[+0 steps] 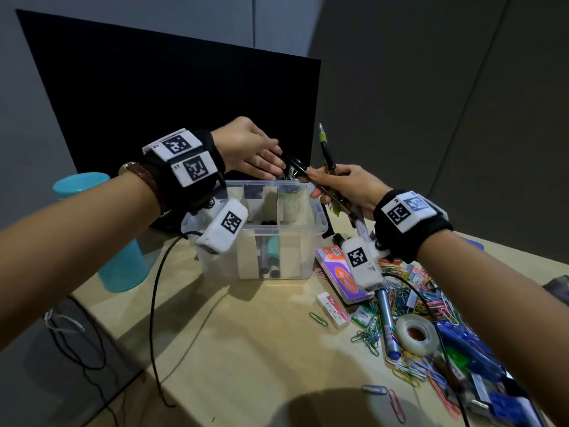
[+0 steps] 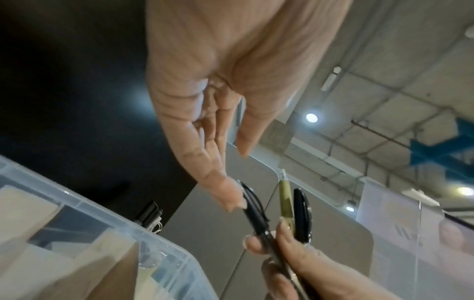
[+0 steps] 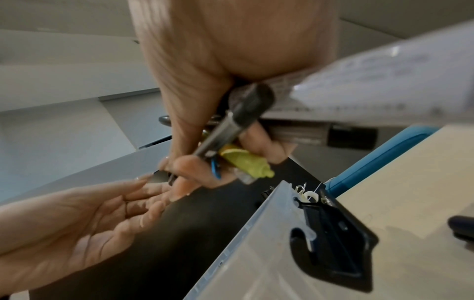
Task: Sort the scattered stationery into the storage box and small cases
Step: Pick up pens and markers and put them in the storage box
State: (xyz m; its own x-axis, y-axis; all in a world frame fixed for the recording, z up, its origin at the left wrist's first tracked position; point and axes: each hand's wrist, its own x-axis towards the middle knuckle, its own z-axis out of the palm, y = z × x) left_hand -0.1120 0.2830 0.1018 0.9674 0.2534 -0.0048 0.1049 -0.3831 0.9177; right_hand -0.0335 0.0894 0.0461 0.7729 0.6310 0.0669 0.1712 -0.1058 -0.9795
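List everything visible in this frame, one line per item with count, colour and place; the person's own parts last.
storage box: one, clear with card dividers, desk centre.
pens: a few, black and olive-green, gripped by the right hand above the box.
ruler: one, clear, in the same grip.
tape roll: one, clear, right of desk.
paper clips: many, mixed colours, heaped on the right.
erasers: one white, by the clips.
purple case: one, right of the box.
blue marker: one, among the clips.
teal container: one, left of the box.
left hand: fingers straight, touching a black pen.
right hand: gripping the bundle.
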